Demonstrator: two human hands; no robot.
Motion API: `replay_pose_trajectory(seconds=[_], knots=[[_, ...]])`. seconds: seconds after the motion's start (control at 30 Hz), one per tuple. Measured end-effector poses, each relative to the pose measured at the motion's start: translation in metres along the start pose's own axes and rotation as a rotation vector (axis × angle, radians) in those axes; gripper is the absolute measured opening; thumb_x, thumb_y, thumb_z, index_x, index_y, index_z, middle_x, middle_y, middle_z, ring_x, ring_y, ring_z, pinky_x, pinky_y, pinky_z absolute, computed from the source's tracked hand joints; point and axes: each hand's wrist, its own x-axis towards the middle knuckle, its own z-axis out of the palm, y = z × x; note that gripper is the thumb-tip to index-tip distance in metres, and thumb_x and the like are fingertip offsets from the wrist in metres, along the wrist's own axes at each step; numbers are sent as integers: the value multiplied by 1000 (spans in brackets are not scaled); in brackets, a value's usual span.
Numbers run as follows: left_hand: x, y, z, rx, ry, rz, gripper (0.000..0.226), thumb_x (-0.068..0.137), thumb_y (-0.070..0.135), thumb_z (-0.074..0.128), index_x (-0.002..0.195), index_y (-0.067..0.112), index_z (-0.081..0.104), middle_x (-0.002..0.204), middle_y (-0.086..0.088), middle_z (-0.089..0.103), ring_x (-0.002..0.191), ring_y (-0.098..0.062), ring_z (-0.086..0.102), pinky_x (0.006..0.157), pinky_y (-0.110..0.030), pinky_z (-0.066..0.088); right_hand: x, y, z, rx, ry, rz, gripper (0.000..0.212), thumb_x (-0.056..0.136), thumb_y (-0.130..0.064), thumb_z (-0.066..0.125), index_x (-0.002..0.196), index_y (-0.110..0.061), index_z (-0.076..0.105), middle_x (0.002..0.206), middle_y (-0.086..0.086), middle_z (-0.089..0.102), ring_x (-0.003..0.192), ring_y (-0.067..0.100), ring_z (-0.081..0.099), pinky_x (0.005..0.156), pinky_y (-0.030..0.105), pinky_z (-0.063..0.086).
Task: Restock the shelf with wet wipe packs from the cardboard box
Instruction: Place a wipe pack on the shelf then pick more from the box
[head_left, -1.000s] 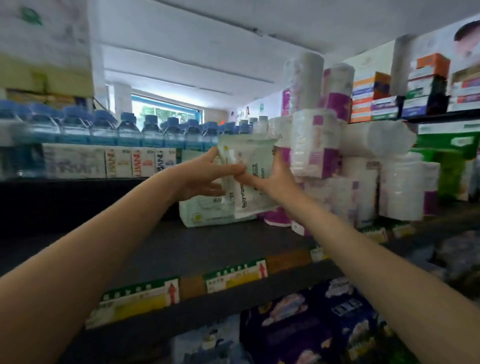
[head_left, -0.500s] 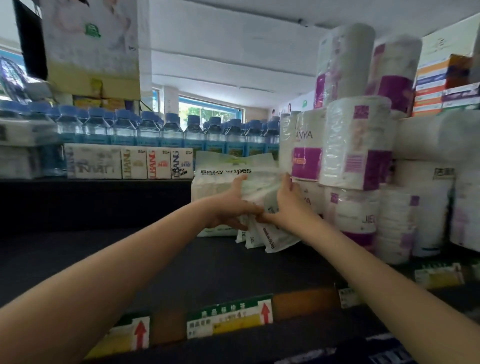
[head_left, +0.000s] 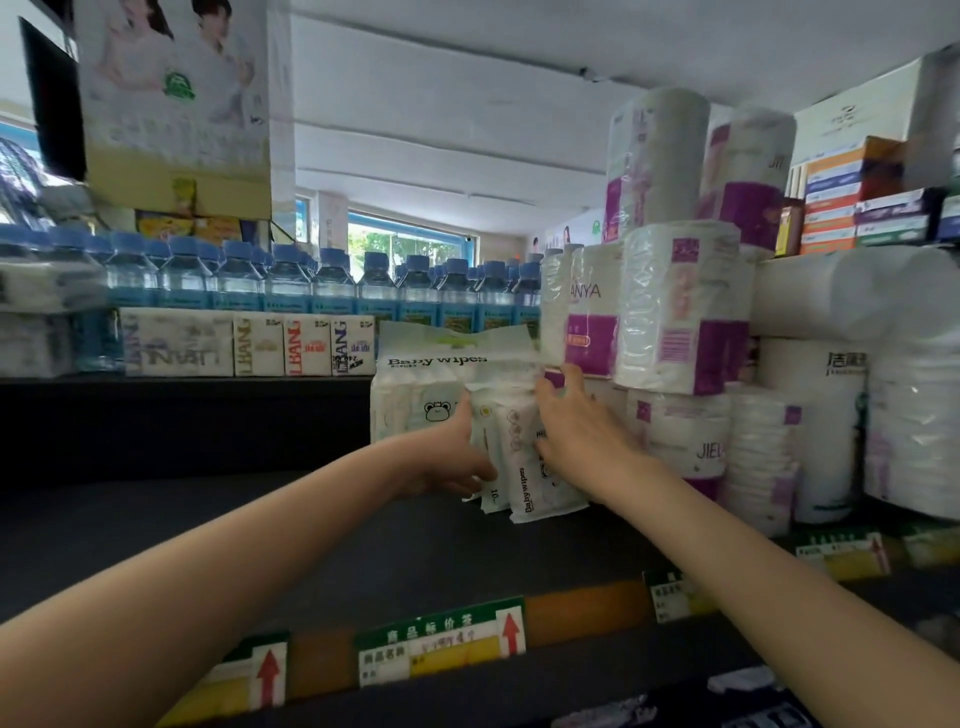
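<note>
Several small white wet wipe packs (head_left: 511, 447) stand upright on the dark shelf (head_left: 270, 525), leaning against a larger "Baby wipes" bundle (head_left: 415, 384) behind them. My left hand (head_left: 452, 462) holds the small packs from the left, thumb up along their side and fingers curled across their lower front. On their right side, my right hand (head_left: 576, 436) presses with straight, spread fingers. The cardboard box is out of view.
Wrapped toilet paper rolls (head_left: 680, 312) are stacked right beside the packs. Tissue packs (head_left: 291, 345) and blue-capped water bottles (head_left: 332, 283) line the back on the left. Price labels (head_left: 441, 644) run along the shelf's front edge.
The packs came down from mid-air onto the shelf and now stand against the bundle. My right hand has spread flat on their right side.
</note>
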Motion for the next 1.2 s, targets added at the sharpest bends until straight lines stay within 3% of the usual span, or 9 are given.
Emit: replay_pose_trajectory(seconds=[0.1,0.27,0.4,0.53,0.7,0.93,1.0,1.1,1.2], knots=[[4,8,7,12,25,6,98,90,-1,51,144,33,-24,132,-23,51,111,-31,60,93,-41,52,4,-2,1,24,-30,17,61,90,-10,54,143,-15,23,146,15,16,114,34,50,85,36,48],[10,19,21,380,173,36,85,93,4,48,146,9,-19,133,-20,51,110,-28,60,93,-34,50,-4,-7,-2,-96,7,22,56,92,-7,47,143,-13,23,143,18,22,108,35,53,83,36,47],[-2,19,-5,515,133,26,68,89,-3,49,147,4,12,117,-19,60,87,-22,62,72,-30,56,-14,-12,-8,-137,11,8,68,86,2,53,144,-12,21,143,18,23,99,30,57,70,31,45],[-31,21,-24,580,220,227,66,91,1,46,148,11,14,117,-13,60,90,-20,57,71,-26,48,-29,-22,-19,-109,12,50,72,83,6,54,144,-16,23,144,15,23,93,27,57,51,23,35],[-72,30,-7,428,179,550,53,88,3,49,138,15,36,115,-7,65,83,-14,58,57,-16,44,-74,-33,-41,-35,83,139,50,84,1,52,130,-17,45,137,8,35,100,29,56,67,34,45],[-136,47,113,285,-223,805,32,88,11,53,119,7,51,112,-12,63,103,-26,60,86,-29,48,-231,4,-87,2,29,477,25,92,-13,46,115,-15,55,116,14,48,109,32,51,74,30,39],[-164,48,171,350,-424,826,27,89,13,54,115,8,52,108,-9,63,99,-21,60,79,-23,44,-307,23,-98,-11,-134,577,26,93,-17,48,117,-13,57,114,12,52,109,28,52,75,25,34],[-222,37,264,361,-755,821,6,91,5,52,95,10,50,72,3,63,63,-4,58,59,-22,44,-444,41,-114,-5,-416,859,28,95,-20,49,119,-8,56,119,11,57,109,28,56,75,26,40],[-295,21,350,527,-953,962,34,90,9,52,123,4,46,105,-14,64,95,-25,64,73,-28,48,-584,44,-133,92,-566,1288,23,96,-20,46,116,-11,54,110,6,57,81,16,64,59,23,50]])
